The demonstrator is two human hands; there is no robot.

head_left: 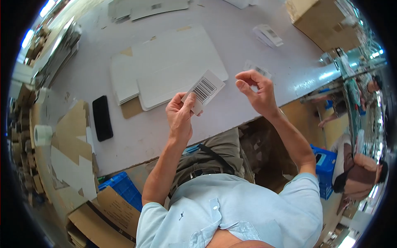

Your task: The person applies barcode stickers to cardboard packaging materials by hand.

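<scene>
A white label with a black barcode [206, 88] is pinched between the thumb and fingers of my left hand [181, 112], above the table's front part. To its right my right hand [259, 93] is raised with thumb and forefinger curled toward each other and a gap between their tips; nothing shows in it. Just behind that hand another barcode label [258, 69] lies on the table, partly hidden by the fingers. Flat white cardboard pieces [178, 58] lie stacked beyond my left hand. A small pile of labels [269, 35] rests farther back.
A black phone [102, 118] lies on the table [136, 142] at the left, beside cut cardboard [76, 140] and a tape roll [42, 135]. A brown box [326, 25] stands at the back right. Blue crates are below. Other people are at the right.
</scene>
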